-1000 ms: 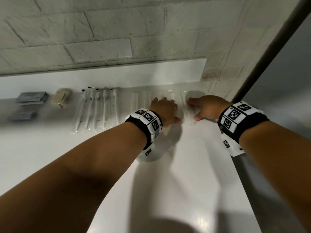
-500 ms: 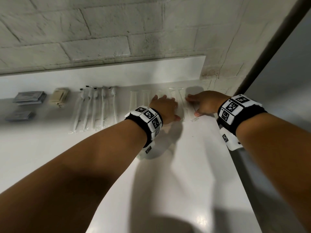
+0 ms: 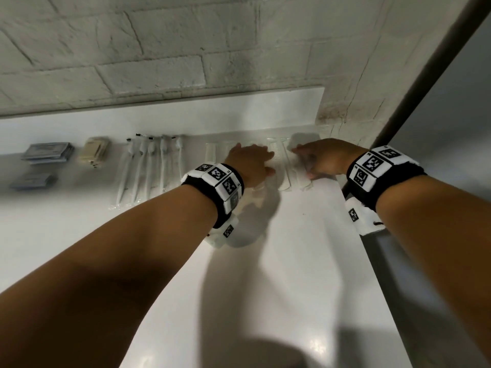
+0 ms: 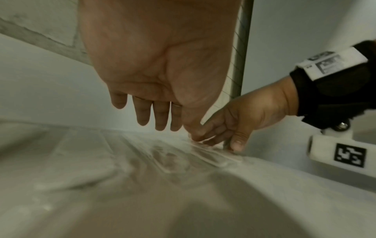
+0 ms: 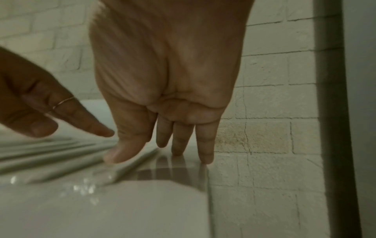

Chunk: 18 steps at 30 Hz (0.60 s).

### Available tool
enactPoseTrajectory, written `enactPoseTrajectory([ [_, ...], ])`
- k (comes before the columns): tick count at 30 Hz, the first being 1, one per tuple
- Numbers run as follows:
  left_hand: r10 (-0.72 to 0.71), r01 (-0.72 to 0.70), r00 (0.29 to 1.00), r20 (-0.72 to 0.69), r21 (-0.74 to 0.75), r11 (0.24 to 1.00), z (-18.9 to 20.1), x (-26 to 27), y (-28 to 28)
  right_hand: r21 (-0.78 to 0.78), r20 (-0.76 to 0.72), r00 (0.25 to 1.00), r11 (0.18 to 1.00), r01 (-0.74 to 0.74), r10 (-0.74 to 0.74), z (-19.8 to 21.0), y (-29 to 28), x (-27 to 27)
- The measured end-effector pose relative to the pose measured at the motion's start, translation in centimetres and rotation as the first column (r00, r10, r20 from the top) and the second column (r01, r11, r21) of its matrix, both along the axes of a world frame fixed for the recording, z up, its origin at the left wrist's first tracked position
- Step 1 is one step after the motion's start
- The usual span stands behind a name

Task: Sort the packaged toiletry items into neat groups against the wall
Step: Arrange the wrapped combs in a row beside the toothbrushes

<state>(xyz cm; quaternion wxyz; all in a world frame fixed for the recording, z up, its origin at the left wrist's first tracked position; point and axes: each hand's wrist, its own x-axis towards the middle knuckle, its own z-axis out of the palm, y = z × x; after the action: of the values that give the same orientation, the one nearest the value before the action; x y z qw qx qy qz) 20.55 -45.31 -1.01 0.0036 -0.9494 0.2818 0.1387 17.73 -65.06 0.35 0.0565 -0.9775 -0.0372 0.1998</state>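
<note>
Several white combs in clear wrappers (image 3: 285,166) lie side by side against the white backsplash. My left hand (image 3: 252,158) rests on the left ones with its fingers straight. In the left wrist view its fingers (image 4: 158,116) hover just over the crinkled wrappers (image 4: 162,154). My right hand (image 3: 316,158) presses the rightmost packets with straight fingers. In the right wrist view its thumb (image 5: 122,151) and fingertips touch the wrapper (image 5: 130,165) near the counter's end. Neither hand grips anything.
Wrapped toothbrushes (image 3: 148,168) lie in a row left of the combs. Further left are beige packets (image 3: 95,152) and two piles of dark flat packets (image 3: 47,152). The white counter (image 3: 292,274) ends at its right edge beside a dark pole (image 3: 425,75). A brick wall stands behind.
Both hands stay flat on the comb packets and have edged slightly toward the wall. Nothing was picked up or let go.
</note>
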Motion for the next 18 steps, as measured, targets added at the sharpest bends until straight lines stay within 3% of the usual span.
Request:
enactPoseTrajectory([
  [2, 0.003, -0.003, 1.000, 0.008, 0.053, 0.999, 0.4, 0.6, 1.2, 0.071, 0.099, 0.994, 0.997, 0.031, -0.038, 0.4, 0.4, -0.3],
  [4, -0.014, 0.013, 1.000, 0.008, 0.120, 0.993, 0.5, 0.7, 2.0, 0.035, 0.136, 0.990, 0.999, -0.027, 0.022, 0.4, 1.7, -0.5],
  [10, 0.004, -0.006, 1.000, 0.015, 0.123, 0.992, -0.2, -0.3, 2.0, -0.175, 0.035, 0.991, 0.977, -0.121, 0.129, -0.4, 5.3, 0.0],
  [18, 0.032, -0.032, 0.999, 0.000, 0.077, 0.997, -0.3, -0.3, 2.5, -0.187, 0.015, 0.988, 0.971, -0.148, 0.154, -1.3, 4.8, 0.4],
])
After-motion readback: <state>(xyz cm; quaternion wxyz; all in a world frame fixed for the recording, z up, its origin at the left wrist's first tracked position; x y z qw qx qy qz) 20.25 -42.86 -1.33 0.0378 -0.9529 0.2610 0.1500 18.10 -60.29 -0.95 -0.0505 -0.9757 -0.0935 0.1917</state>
